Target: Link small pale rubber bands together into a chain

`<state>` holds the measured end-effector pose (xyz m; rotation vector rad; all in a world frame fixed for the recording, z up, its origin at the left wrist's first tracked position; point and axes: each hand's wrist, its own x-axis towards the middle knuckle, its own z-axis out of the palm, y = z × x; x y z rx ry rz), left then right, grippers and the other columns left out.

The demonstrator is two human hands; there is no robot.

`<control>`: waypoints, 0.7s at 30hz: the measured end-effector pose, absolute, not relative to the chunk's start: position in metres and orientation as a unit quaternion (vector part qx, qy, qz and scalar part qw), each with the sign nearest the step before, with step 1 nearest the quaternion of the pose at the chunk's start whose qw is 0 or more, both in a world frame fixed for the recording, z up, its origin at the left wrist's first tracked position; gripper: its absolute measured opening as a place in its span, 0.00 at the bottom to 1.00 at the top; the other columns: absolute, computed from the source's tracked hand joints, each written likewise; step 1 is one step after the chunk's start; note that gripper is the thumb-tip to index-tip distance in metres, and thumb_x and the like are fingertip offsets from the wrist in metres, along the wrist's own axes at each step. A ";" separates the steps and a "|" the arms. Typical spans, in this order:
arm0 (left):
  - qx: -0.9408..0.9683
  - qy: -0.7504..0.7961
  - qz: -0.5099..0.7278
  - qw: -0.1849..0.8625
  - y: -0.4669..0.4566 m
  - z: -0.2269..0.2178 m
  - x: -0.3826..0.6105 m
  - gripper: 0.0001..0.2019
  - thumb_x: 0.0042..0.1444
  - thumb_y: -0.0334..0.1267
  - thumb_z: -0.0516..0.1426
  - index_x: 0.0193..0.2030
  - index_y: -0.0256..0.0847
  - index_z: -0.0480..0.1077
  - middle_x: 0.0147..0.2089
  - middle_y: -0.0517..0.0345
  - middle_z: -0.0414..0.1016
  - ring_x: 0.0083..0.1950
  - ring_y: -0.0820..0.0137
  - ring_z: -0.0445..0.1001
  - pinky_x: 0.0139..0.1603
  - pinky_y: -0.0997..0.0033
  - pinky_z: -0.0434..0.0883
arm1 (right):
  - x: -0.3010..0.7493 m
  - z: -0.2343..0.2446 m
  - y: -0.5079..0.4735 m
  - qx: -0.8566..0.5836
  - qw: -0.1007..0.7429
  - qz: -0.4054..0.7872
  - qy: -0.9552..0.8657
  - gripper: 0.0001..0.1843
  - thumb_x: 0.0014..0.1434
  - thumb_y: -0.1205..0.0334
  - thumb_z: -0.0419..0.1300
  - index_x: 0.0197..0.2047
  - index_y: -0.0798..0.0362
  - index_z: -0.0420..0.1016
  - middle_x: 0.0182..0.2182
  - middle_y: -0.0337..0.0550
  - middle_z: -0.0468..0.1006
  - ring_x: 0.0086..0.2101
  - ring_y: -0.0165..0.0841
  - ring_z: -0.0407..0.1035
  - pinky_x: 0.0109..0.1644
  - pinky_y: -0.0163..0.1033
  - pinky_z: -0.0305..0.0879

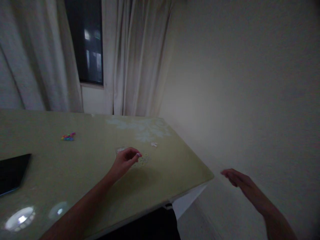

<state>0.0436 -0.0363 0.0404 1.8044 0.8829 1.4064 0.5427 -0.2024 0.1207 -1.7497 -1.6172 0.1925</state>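
Work gently with your left hand (128,158), thumb and fingertips nearly meeting, to avoid scattering the pale rings (143,160) just beside its fingertips, while your loosely curled right hand (236,178) hangs well apart; whether either holds anything cannot be told.

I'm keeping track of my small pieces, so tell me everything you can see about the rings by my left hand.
The rings are small, thin loops, pale yellowish to whitish, with open centres. Several lie in a loose cluster on the table, just to the right of your left hand, which may hide some of them. They look like plastic or rubber, but that's uncertain. They are too small and blurred to count, or to tell whether your fingers touch any.
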 end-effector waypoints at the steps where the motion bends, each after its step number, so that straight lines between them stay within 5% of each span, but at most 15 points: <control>1: 0.682 0.344 0.545 0.345 -0.034 0.039 0.042 0.15 0.61 0.50 0.63 0.37 0.38 0.78 0.32 0.55 0.83 0.30 0.71 0.80 0.31 0.74 0.77 | 0.527 0.112 -0.185 -0.656 0.372 0.130 -0.644 0.23 0.61 0.38 0.58 0.42 0.48 0.84 0.32 0.51 0.82 0.27 0.40 0.72 0.31 0.45 0.72; 6: 0.648 0.378 0.558 0.355 -0.027 0.034 0.032 0.18 0.57 0.53 0.66 0.42 0.39 0.81 0.37 0.51 0.87 0.36 0.65 0.85 0.38 0.67 0.82 | 0.414 0.068 -0.097 -0.545 0.400 0.239 -0.697 0.20 0.62 0.46 0.61 0.46 0.52 0.82 0.39 0.49 0.83 0.38 0.39 0.76 0.42 0.42 0.71; 10: 0.644 0.407 0.561 0.324 -0.019 0.033 0.023 0.19 0.54 0.55 0.66 0.40 0.40 0.82 0.38 0.50 0.87 0.38 0.62 0.86 0.41 0.65 0.82 | 0.306 0.052 -0.046 -0.457 0.400 0.269 -0.748 0.15 0.66 0.51 0.63 0.49 0.53 0.81 0.35 0.42 0.80 0.33 0.33 0.72 0.38 0.36 0.68; 15: 0.628 0.477 0.569 0.233 -0.004 0.029 -0.006 0.18 0.56 0.55 0.64 0.40 0.41 0.82 0.40 0.50 0.88 0.40 0.61 0.85 0.46 0.62 0.81 | 0.207 0.050 0.006 -0.433 0.354 0.186 -0.807 0.10 0.69 0.63 0.63 0.51 0.56 0.80 0.42 0.46 0.80 0.39 0.32 0.74 0.45 0.35 0.69; 21: 0.610 0.543 0.560 0.139 0.011 0.020 -0.038 0.18 0.57 0.54 0.61 0.41 0.43 0.83 0.44 0.49 0.88 0.43 0.58 0.85 0.48 0.60 0.79 | 0.170 0.032 0.030 -0.443 0.302 0.127 -0.834 0.13 0.64 0.64 0.70 0.52 0.54 0.81 0.47 0.50 0.78 0.49 0.39 0.72 0.57 0.43 0.67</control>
